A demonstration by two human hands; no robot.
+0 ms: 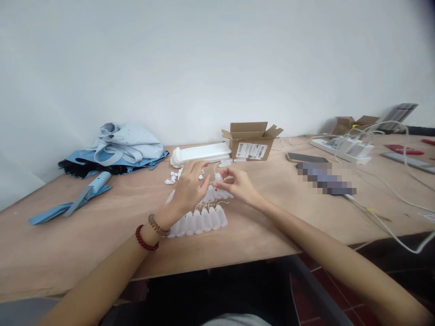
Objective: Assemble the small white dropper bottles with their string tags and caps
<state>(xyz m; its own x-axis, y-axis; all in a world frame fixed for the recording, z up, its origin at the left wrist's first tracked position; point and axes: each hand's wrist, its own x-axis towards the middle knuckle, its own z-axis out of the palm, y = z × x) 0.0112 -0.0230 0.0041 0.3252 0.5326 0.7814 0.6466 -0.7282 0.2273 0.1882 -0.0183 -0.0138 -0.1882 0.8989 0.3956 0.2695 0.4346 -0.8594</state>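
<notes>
My right hand [236, 183] pinches a small translucent white bottle-shaped piece [218, 177] between thumb and fingers, with a pale cord rising from its top. Just to the left, my left hand [190, 188] hovers with fingers stretched and thumb apart, and nothing shows in it. Below the hands lies a neat row of similar white pieces [204, 220], their cords pointing away from me. A second row [212, 194] is partly hidden behind my hands. Small crumpled white bits [173, 176] lie beyond my left hand.
An open cardboard box [251, 140] stands near the wall beside a stack of flat white sleeves [204, 153]. Blue cloth [127, 147] and a folded blue umbrella-like item [86, 192] lie left. Rightward are a phone [306, 157], a power strip [343, 149] and loose cables.
</notes>
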